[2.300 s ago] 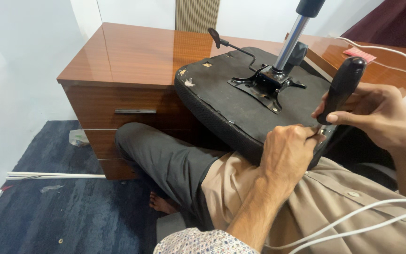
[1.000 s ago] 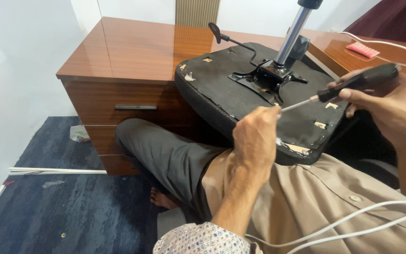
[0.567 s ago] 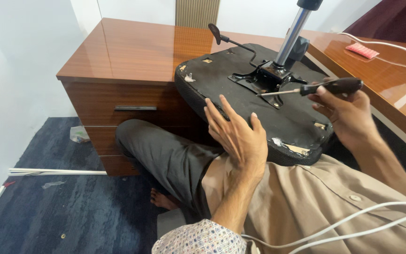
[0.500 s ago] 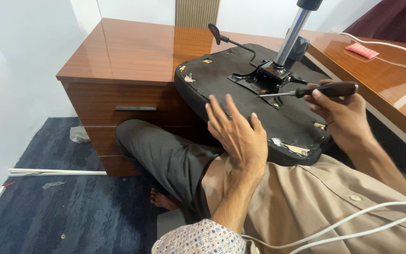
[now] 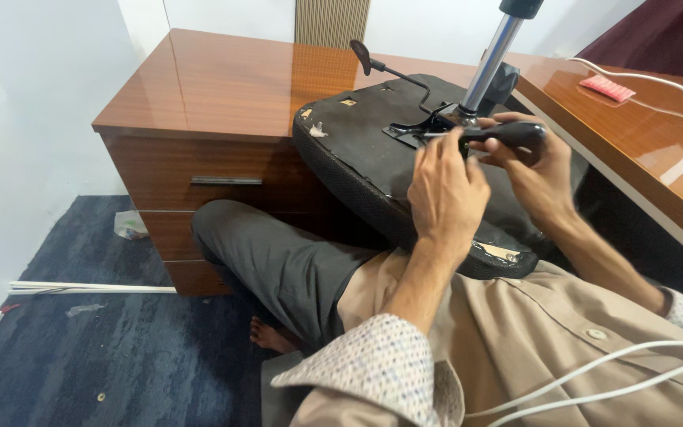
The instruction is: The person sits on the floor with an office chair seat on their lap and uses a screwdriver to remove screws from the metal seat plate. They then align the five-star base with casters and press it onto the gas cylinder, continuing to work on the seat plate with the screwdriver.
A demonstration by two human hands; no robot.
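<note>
An upturned black office chair seat point(image 5: 365, 158) rests on my lap and leans against the wooden drawer unit. Its metal mechanism plate point(image 5: 416, 130), a black lever point(image 5: 381, 67) and the chrome gas cylinder point(image 5: 490, 55) point upward. My right hand point(image 5: 535, 170) grips the black handle of a screwdriver point(image 5: 507, 133), held about level, with its tip at the plate beside the cylinder's base. My left hand point(image 5: 446, 190) is raised in front of it, its fingertips pinching the screwdriver's thin shaft near the tip. The tip itself is hidden behind my fingers.
A brown drawer unit point(image 5: 215, 103) stands ahead, and a matching desk point(image 5: 642, 134) to the right carries a red packet point(image 5: 609, 87) and a white cable point(image 5: 634, 77). My grey-trousered leg point(image 5: 278, 261) lies on blue carpet point(image 5: 81, 356), near a white strip point(image 5: 81, 289) and crumpled plastic point(image 5: 130, 225).
My left hand rose from hovering spread over the seat edge and closed its fingers on the screwdriver shaft. My right hand brought the screwdriver in toward the mechanism plate.
</note>
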